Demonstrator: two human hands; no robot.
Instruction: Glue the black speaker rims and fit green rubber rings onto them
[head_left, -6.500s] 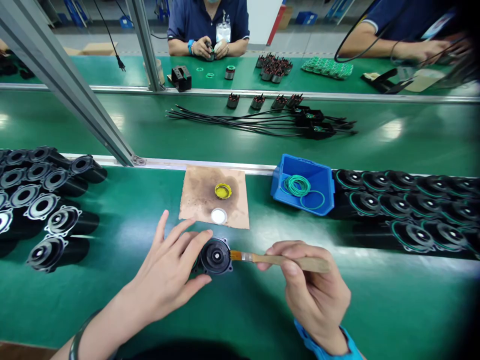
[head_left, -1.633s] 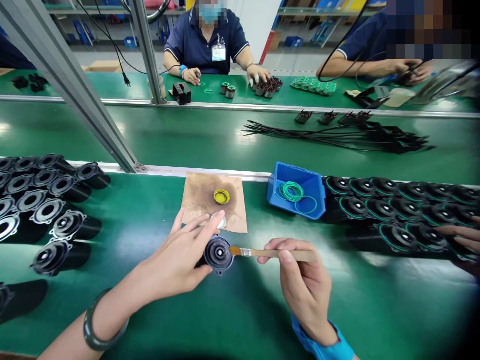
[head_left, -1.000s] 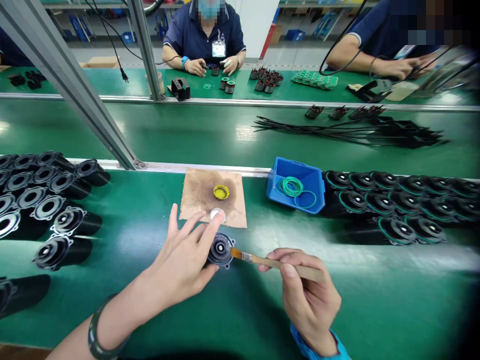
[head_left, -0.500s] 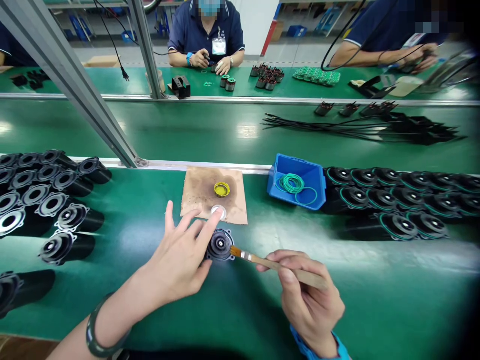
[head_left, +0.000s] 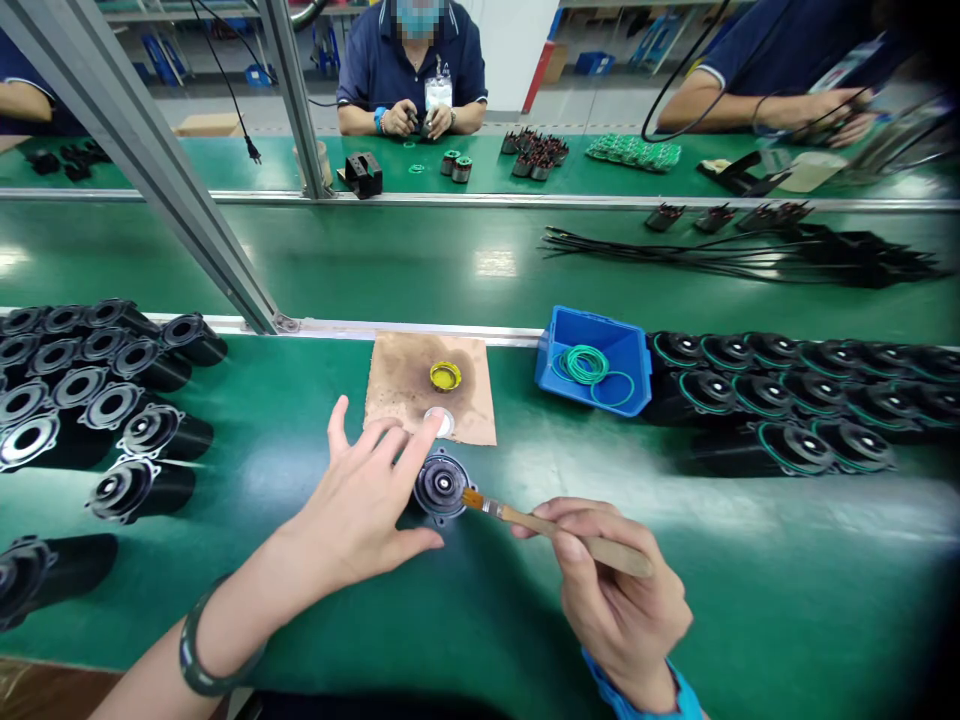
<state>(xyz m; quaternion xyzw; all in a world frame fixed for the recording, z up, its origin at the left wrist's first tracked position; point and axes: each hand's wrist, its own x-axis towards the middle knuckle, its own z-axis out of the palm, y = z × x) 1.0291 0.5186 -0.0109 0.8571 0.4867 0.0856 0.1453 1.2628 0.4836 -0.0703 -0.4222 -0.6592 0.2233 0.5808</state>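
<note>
A black round motor housing (head_left: 442, 484) with a ringed top and small lugs stands upright on the green bench in front of me. My left hand (head_left: 365, 492) is open at its left side, index finger and thumb spread around it; whether the fingers touch it I cannot tell. In my right hand (head_left: 619, 590) is a paintbrush (head_left: 517, 516) with a wooden handle, gripped between thumb and fingers. Its brown bristles meet the right edge of the housing's top. Just behind, a white round disc (head_left: 444, 424) lies partly under my index fingertip.
Stained cardboard (head_left: 390, 380) carries a yellow cap (head_left: 445, 376). A blue bin (head_left: 551, 385) holds green rings (head_left: 585, 365). Housings (head_left: 75, 388) stand left; others with green rings (head_left: 795, 447) stand right. A metal post (head_left: 165, 170) rises at left. Co-workers (head_left: 412, 65) sit across the bench.
My left thumb has swung out away from the housing, and the housing's lugs have turned to a new position. The brush stays at its right edge. The view has shifted slightly.
</note>
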